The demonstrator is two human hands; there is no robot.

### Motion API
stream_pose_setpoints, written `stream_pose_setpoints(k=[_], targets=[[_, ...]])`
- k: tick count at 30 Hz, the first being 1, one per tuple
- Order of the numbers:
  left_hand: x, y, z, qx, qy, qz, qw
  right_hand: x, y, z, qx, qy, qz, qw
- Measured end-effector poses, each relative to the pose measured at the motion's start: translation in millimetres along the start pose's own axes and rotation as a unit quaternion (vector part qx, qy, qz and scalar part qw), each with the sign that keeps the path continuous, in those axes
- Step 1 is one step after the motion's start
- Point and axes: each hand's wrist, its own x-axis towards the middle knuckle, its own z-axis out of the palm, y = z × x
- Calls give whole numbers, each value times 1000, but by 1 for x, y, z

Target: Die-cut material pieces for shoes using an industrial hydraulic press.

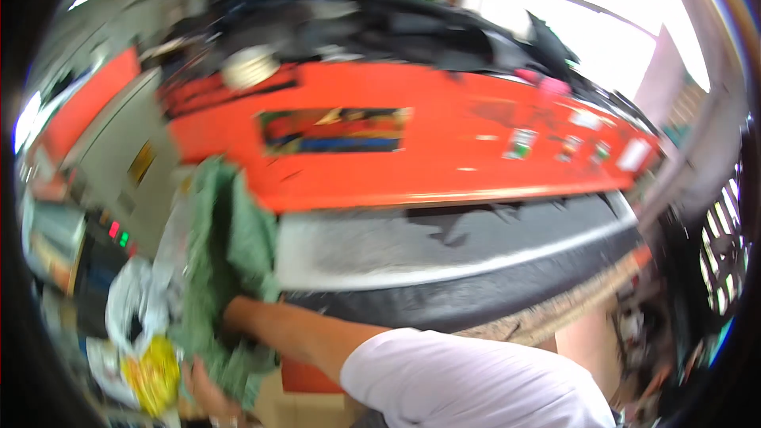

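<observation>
Item one: green cloth (226, 269), crumpled and hanging in folds, at about eight o'clock in the view, draped against the left end of the machine. Item two: my right arm, white short sleeve (468, 384) at six o'clock, bare forearm (293, 329) running out toward eight o'clock and ending inside the folds of the cloth; the right hand itself is buried in the fabric, so I cannot tell whether its fingers are spread or closed on the cloth. Item three: my left hand (208, 396), low at seven o'clock, blurred, touching the lower edge of the green cloth; its grip is too smeared to read, so I cannot tell how wide it stands. Item four: yellow printed packet (154, 372), just beside the left hand toward eight o'clock. Item five: white plastic bag (131, 301), crumpled, just above the packet and touching the cloth's left side. Item six: large orange machine hood (444, 150), glossy, spanning the middle of the view from nine to three o'clock, with a dark rectangular label and several small stickers toward two o'clock. Item seven: grey bed (444, 246) with a black rounded lip, directly beneath the hood. Item eight: grey control cabinet (119, 158) at nine o'clock, with small red and green lights (119, 234) lower down. Whole view motion-blurred.
</observation>
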Motion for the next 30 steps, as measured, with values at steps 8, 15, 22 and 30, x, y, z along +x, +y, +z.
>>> stream_pose_setpoints(k=[8,15,22,30], targets=[[7,80,2,-28,58,3,998,-175,197,-33,62,660,-28,749],[-19,32,30,-5,204,239,949,-587,367,24,11,814,522,255],[-196,67,178,1,-79,212,974,-673,439,53,208,774,523,292],[-326,64,273,33,-170,542,822,-681,400,57,363,712,396,452]])
